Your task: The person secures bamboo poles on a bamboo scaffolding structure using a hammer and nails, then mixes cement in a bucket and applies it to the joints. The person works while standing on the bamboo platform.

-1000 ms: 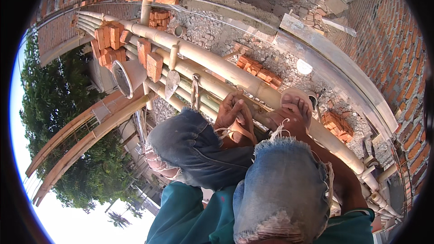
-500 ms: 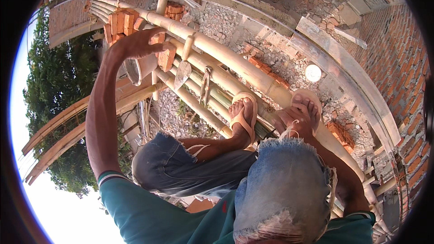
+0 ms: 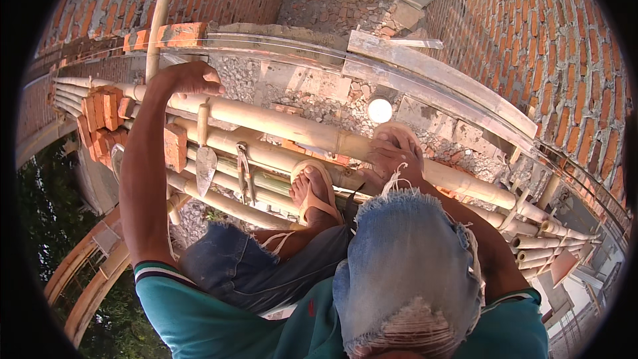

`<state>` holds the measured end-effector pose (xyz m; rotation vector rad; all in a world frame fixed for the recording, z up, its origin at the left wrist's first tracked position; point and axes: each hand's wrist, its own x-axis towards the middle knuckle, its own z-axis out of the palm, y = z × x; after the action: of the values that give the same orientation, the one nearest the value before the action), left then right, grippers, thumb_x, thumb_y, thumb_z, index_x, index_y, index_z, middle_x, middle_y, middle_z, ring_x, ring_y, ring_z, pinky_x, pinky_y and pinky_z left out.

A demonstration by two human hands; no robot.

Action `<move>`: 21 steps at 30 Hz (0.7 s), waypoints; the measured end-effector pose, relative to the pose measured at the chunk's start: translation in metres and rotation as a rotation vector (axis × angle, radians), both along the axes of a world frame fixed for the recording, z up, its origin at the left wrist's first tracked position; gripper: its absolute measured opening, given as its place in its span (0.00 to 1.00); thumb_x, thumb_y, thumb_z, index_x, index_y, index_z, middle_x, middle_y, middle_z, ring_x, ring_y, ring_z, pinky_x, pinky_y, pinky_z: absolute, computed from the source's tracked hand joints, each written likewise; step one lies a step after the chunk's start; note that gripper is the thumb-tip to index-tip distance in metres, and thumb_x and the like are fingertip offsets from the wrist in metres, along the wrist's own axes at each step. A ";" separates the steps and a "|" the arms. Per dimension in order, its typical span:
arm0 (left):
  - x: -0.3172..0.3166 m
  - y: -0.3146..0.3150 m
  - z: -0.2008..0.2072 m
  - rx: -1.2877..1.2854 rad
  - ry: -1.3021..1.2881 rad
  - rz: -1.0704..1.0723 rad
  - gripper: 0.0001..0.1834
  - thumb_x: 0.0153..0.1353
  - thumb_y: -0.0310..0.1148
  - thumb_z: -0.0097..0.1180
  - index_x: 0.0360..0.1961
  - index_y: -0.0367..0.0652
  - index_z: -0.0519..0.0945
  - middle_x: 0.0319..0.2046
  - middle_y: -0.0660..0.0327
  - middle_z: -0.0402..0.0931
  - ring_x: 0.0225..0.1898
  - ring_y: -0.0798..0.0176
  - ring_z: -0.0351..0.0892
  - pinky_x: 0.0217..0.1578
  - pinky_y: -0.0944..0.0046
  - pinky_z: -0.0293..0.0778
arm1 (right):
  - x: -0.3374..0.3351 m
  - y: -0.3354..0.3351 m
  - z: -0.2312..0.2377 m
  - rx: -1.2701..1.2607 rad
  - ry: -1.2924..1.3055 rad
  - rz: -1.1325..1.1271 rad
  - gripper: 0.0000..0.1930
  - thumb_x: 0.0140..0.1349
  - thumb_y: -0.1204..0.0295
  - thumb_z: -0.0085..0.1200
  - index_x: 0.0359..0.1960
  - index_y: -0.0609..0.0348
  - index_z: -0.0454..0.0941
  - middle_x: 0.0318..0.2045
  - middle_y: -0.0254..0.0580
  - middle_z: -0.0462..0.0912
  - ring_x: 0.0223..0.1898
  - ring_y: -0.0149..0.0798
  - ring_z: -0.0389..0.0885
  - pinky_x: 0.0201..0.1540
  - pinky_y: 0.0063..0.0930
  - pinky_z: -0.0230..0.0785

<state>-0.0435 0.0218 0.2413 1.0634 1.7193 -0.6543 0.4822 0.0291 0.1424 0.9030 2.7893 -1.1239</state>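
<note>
Along the thick far bamboo pole (image 3: 286, 124), we are resting our right hand (image 3: 392, 159) beside our right foot (image 3: 400, 134), its fingers spreading loosely rather than gripping, probably to steady our crouch. Over the same pole's other end, we are holding out our left hand (image 3: 193, 80), its fingers curling inward near the upright pole (image 3: 159, 20); we are not managing to tell whether they are grasping anything. Nearer us, the trowel (image 3: 206, 163) is lying across the poles, its handle towards the far one, presumably so that it is bridging the gaps instead of slipping through. Just beside it, the pincers (image 3: 244, 169) are lying the same way, seemingly within easy reach. We are planting our left foot (image 3: 312, 189) to their right. Leftward, 1 brick (image 3: 175, 147) is sitting apart from the brick stack (image 3: 100, 112). Farther out, a white disc (image 3: 379, 110) is showing against rubble (image 3: 319, 103).
</note>
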 end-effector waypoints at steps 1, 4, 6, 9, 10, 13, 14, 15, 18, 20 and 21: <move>0.007 0.000 -0.017 0.051 -0.067 -0.112 0.29 0.64 0.57 0.65 0.58 0.49 0.83 0.60 0.50 0.79 0.61 0.47 0.79 0.58 0.46 0.77 | 0.001 -0.002 -0.005 0.036 -0.015 0.018 0.18 0.58 0.49 0.68 0.44 0.44 0.89 0.53 0.34 0.86 0.68 0.49 0.71 0.73 0.59 0.54; 0.022 -0.001 -0.058 0.199 -0.129 -0.237 0.30 0.66 0.53 0.65 0.62 0.46 0.79 0.60 0.48 0.78 0.62 0.45 0.77 0.62 0.46 0.72 | 0.003 -0.001 -0.020 0.091 -0.033 0.048 0.18 0.58 0.49 0.68 0.45 0.41 0.89 0.56 0.32 0.85 0.71 0.51 0.67 0.73 0.58 0.55; 0.025 0.002 -0.078 0.253 -0.168 -0.285 0.30 0.66 0.50 0.65 0.62 0.44 0.78 0.60 0.47 0.79 0.62 0.44 0.77 0.62 0.46 0.72 | 0.003 0.003 -0.028 0.039 -0.009 0.051 0.18 0.59 0.49 0.68 0.45 0.40 0.89 0.56 0.32 0.85 0.70 0.51 0.68 0.73 0.57 0.56; 0.024 0.009 -0.094 0.336 -0.217 -0.285 0.28 0.66 0.46 0.66 0.62 0.41 0.78 0.59 0.47 0.80 0.61 0.43 0.79 0.61 0.46 0.73 | 0.003 0.006 -0.031 -0.048 0.034 0.047 0.17 0.59 0.49 0.68 0.45 0.40 0.89 0.55 0.31 0.85 0.70 0.51 0.69 0.73 0.56 0.57; 0.022 0.011 -0.097 0.370 -0.224 -0.273 0.28 0.66 0.44 0.66 0.61 0.41 0.78 0.58 0.46 0.80 0.60 0.43 0.79 0.61 0.46 0.73 | 0.002 0.006 -0.030 -0.066 0.038 0.033 0.17 0.59 0.49 0.68 0.45 0.40 0.89 0.55 0.31 0.85 0.70 0.51 0.69 0.72 0.56 0.57; 0.016 0.023 -0.101 0.548 -0.155 -0.320 0.26 0.64 0.37 0.67 0.60 0.39 0.79 0.55 0.44 0.82 0.58 0.41 0.81 0.59 0.47 0.75 | 0.002 -0.002 -0.018 0.017 -0.007 -0.091 0.16 0.59 0.50 0.68 0.44 0.40 0.89 0.54 0.31 0.86 0.69 0.51 0.71 0.72 0.55 0.58; 0.015 0.026 -0.103 0.569 -0.108 -0.332 0.26 0.63 0.37 0.67 0.60 0.39 0.79 0.55 0.43 0.82 0.58 0.41 0.81 0.58 0.47 0.76 | 0.001 -0.005 -0.012 0.058 -0.037 -0.138 0.16 0.59 0.51 0.68 0.44 0.42 0.89 0.54 0.31 0.86 0.68 0.52 0.72 0.72 0.55 0.58; 0.013 0.028 -0.104 0.577 -0.056 -0.348 0.25 0.63 0.36 0.67 0.60 0.39 0.79 0.54 0.43 0.82 0.58 0.41 0.81 0.58 0.47 0.76 | 0.002 -0.010 -0.005 0.113 -0.043 -0.160 0.16 0.59 0.51 0.68 0.44 0.43 0.89 0.53 0.32 0.86 0.67 0.52 0.72 0.72 0.55 0.58; 0.010 0.043 -0.115 0.612 -0.095 -0.361 0.28 0.63 0.37 0.66 0.62 0.39 0.77 0.53 0.43 0.83 0.57 0.40 0.81 0.57 0.46 0.76 | 0.007 -0.016 0.014 0.208 -0.083 -0.072 0.21 0.59 0.50 0.68 0.46 0.49 0.88 0.55 0.42 0.86 0.68 0.52 0.73 0.74 0.57 0.53; 0.010 0.050 -0.125 0.631 -0.100 -0.367 0.29 0.63 0.38 0.66 0.64 0.41 0.75 0.54 0.44 0.82 0.59 0.41 0.80 0.58 0.46 0.76 | 0.015 -0.023 0.025 0.157 -0.073 -0.090 0.23 0.58 0.48 0.68 0.47 0.51 0.88 0.57 0.47 0.85 0.68 0.52 0.72 0.75 0.59 0.49; 0.013 0.054 -0.131 0.639 -0.109 -0.401 0.30 0.63 0.39 0.66 0.65 0.42 0.74 0.56 0.45 0.81 0.61 0.42 0.78 0.59 0.47 0.76 | 0.023 -0.028 0.031 0.078 -0.067 -0.136 0.25 0.58 0.47 0.68 0.48 0.51 0.88 0.57 0.49 0.84 0.69 0.53 0.72 0.76 0.60 0.47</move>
<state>-0.0308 0.0762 0.1099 1.8847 1.6689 -0.2684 0.5049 0.0011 0.1730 1.1307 2.7720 -0.9844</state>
